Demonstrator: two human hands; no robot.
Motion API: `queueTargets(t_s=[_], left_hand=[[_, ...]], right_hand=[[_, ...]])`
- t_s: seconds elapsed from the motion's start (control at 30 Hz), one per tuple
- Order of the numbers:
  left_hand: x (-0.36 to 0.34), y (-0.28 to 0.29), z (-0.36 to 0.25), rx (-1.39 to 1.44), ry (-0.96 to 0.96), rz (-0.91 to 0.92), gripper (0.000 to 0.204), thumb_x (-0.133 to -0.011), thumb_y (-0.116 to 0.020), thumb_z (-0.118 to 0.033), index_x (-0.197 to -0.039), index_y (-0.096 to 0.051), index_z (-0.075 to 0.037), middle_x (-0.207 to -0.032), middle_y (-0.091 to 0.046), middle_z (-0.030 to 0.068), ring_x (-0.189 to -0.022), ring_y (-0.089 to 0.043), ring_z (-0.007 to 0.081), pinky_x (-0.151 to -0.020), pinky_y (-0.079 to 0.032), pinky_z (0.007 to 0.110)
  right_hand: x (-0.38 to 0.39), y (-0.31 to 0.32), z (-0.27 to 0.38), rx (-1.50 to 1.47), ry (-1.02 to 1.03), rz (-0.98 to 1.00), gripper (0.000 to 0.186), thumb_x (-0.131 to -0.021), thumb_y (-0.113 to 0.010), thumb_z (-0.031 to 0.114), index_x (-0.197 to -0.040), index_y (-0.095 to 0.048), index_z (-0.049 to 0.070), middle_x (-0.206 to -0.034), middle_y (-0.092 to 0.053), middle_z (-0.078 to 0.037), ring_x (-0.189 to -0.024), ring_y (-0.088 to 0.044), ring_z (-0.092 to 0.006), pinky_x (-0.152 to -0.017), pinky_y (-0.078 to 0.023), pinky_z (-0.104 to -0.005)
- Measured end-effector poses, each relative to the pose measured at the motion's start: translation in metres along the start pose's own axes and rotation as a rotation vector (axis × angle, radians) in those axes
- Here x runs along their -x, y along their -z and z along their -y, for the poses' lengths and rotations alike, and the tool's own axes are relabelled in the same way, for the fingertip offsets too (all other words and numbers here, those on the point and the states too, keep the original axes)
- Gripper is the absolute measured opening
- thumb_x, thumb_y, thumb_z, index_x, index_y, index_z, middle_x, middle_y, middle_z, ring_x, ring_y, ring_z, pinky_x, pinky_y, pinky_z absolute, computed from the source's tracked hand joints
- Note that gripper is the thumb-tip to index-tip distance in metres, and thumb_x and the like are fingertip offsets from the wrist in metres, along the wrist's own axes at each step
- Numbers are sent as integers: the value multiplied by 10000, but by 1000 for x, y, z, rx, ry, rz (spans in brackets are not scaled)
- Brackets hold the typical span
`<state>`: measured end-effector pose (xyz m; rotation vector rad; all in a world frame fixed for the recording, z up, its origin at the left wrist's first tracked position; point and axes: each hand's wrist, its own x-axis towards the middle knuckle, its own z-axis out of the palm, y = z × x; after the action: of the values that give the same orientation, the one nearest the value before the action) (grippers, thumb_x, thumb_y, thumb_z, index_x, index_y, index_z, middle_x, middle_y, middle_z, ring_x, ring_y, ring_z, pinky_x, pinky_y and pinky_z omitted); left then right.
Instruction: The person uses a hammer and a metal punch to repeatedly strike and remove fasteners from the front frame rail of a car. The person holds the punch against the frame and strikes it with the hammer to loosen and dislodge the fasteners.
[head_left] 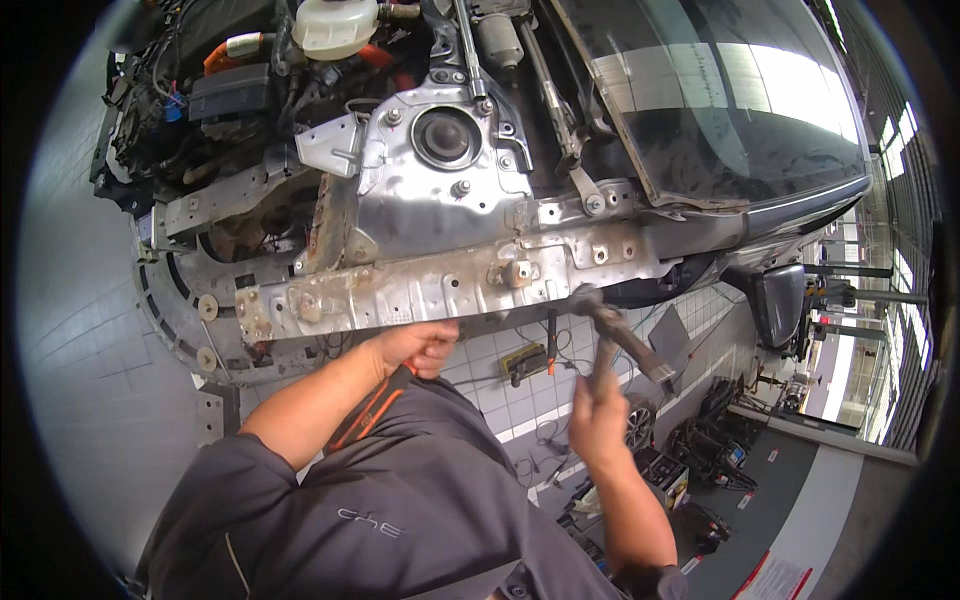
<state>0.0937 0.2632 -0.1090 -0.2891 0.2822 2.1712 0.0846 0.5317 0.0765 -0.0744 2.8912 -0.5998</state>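
Observation:
My right hand (598,428) is wrapped round the handle of a hammer (625,338), raised at the right beside the edge of the bare metal fender rail (400,290). The hammer head is worn and brownish, with a blunt end up by the rail. My left hand (412,350) makes a fist just below the rail's lower edge. Out of that fist toward my body runs an orange-and-black handled tool (368,418); its working end is hidden by the hand and rail. Above the rail sits the silver strut tower (430,205) with its round mount and several studs.
The open engine bay holds a white reservoir (335,28), hoses and wiring. At the right are the windshield (720,90) and side mirror (778,305). A yellowish box-shaped item (523,362), cables, a wheel (640,422) and removed parts lie on the floor.

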Motion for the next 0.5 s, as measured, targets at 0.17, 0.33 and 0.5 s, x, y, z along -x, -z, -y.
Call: queueTargets(t_s=[0.17,0.33,0.5], left_hand=[[2,-5,-4,16,-5,-16,299,-1001,-501,-264,-733,-400,-178,-559,-366,-85,-397,-316,38,-437,-310,244],[-1,2,-3,43,9,12,281,-1013,-481,-259,-756,-405,-176,-562,-365,-91,-399,-314,35,-434,-311,238],[4,7,-1,92,-3,91,243,-1000,-494,-240,-778,-421,-174,-570,-377,-87,-415,-347,39,-438,-323,242]], right_hand=[[-8,24,26,-241,169,-326,127,-943,-563,101,-873,-509,9,-619,-522,-66,-526,-487,-158,-501,-407,-306],[-12,11,21,59,-62,58,211,-921,-632,200,-963,-566,3,-770,-640,-280,-750,-629,-489,-634,-500,-519],[-9,-13,7,223,-107,167,264,-938,-604,242,-1018,-540,-2,-763,-642,-291,-760,-632,-497,-657,-495,-530]])
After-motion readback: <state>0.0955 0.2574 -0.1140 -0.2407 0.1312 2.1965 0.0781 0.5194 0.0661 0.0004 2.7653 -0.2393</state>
